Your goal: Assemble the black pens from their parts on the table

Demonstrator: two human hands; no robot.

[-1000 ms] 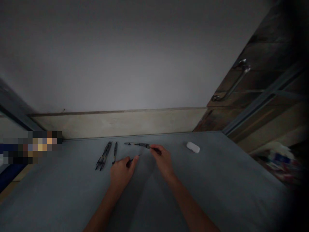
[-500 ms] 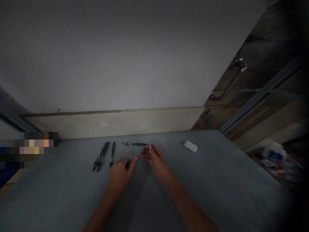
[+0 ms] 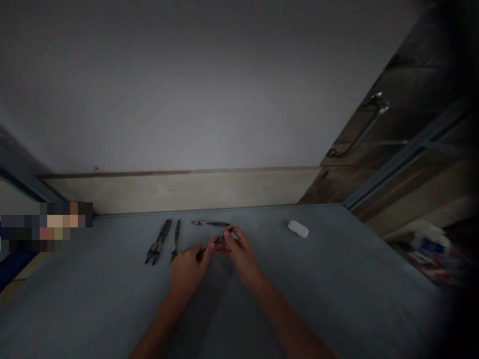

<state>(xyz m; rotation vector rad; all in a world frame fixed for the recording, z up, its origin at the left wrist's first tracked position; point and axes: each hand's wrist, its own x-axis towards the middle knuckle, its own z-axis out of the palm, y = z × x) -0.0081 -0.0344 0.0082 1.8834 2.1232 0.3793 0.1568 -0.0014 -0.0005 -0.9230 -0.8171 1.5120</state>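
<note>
A dark pen spans the gap between my hands. My left hand is closed on its lower left part, thumb and fingers pinched. The fingertips of my right hand grip its upper right end. Just beyond my hands a pen lies crosswise on the grey table. Another pen lies lengthwise beside my left hand, which hides its near end. Left of that, a few black pens lie close together.
A small white rounded case rests on the grey table to the right. A pale wall rises behind the table. At the right are a metal handle and blurred bags.
My two hands have come closer together, and the parts they hold now form one line. The fingers of my right hand have closed in. The view has shifted slightly.
</note>
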